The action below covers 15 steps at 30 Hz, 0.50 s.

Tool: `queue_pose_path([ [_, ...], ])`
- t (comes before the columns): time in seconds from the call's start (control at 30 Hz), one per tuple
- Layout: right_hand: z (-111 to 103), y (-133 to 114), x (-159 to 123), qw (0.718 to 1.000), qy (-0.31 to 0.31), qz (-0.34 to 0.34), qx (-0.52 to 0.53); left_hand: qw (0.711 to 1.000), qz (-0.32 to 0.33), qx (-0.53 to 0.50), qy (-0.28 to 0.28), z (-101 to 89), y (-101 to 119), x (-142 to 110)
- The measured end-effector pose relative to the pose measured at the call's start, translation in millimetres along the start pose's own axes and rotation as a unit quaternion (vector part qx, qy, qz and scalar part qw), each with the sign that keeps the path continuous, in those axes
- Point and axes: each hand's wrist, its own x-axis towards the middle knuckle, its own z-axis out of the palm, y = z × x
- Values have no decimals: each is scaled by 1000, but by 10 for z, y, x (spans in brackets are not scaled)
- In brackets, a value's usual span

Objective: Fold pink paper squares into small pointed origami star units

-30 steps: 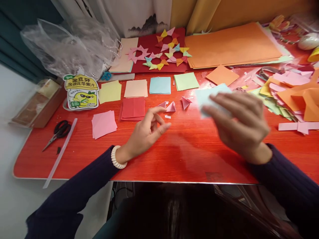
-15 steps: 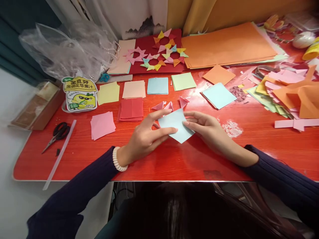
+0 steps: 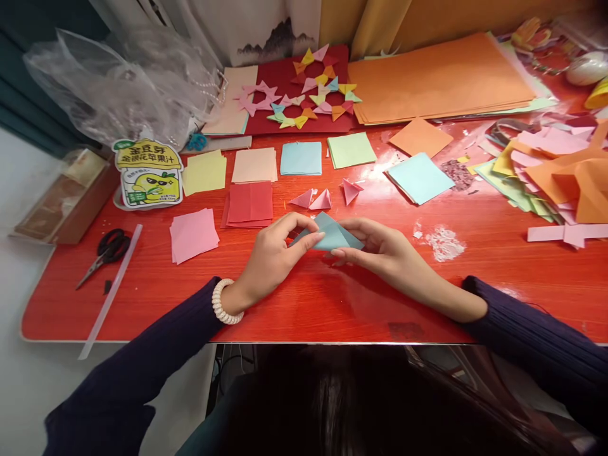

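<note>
A light blue paper sheet [image 3: 327, 233], bent over into a triangle with its point away from me, is held just above the red table. My left hand [image 3: 285, 247] pinches its left side between thumb and fingers. On its right side, my right hand [image 3: 375, 247] grips it with the thumb at the near edge and fingers behind. Just beyond lie small folded pink paper pieces [image 3: 322, 200]. Farther back are square stacks of red paper [image 3: 251, 202], peach paper [image 3: 254, 164], blue paper [image 3: 301, 158] and green paper [image 3: 351, 150].
Scissors [image 3: 109, 250] and a clear strip [image 3: 111, 291] lie at left, near a pink paper stack [image 3: 194, 235]. Folded paper rings [image 3: 294, 117] rest on red sheets at the back. Large orange sheets [image 3: 441, 79] and paper scraps [image 3: 570, 164] fill the right side.
The blue sheet has gone from an open, slightly curved square to a triangle, its near corner brought over. My right hand has shifted slightly left along its edge.
</note>
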Motion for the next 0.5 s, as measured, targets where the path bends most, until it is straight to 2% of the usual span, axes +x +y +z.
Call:
queue_pose_path([
  [0.17, -5, 33, -7, 1000, -12, 4, 20, 996, -43, -82, -18, 23, -28, -2],
  [0.33, -6, -11, 3, 1000, -20, 13, -12, 993, -79, -66, -60, 8, 9, 3],
  [0.5, -27, -24, 7, 995, -26, 28, -90, 991, -78, -90, -52, -3, 23, 10],
])
